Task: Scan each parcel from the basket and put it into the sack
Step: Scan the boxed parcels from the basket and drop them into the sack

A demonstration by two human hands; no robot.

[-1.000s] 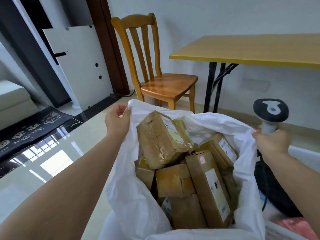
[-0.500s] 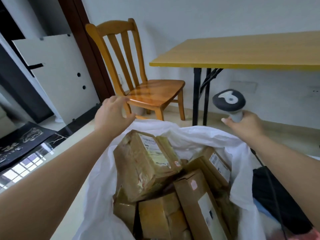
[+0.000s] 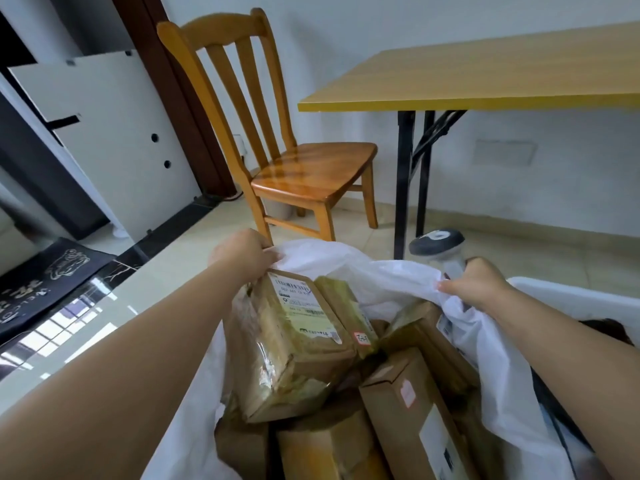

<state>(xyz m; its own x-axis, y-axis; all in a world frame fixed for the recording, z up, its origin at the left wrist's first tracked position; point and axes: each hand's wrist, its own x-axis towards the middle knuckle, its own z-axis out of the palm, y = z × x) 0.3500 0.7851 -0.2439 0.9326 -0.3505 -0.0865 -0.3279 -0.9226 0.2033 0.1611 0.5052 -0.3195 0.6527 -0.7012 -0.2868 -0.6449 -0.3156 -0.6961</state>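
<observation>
Since 0.5 s ago: left hand (image 3: pixel 242 256), then open above the sack (image 3: pixel 346 265), has come down and pinches its far rim; right hand (image 3: pixel 474 282) has dropped to the right rim, gripping plastic and the barcode scanner (image 3: pixel 438 244) together. Sack mouth is held wide between the hands. White sack is packed with brown taped cardboard parcels; the largest parcel (image 3: pixel 294 344) leans on the left wall, label up. Wooden chair (image 3: pixel 277 133) stands just beyond the far rim, folding table (image 3: pixel 485 77) behind right. White basket rim (image 3: pixel 571 292) touches the sack's right side.
</observation>
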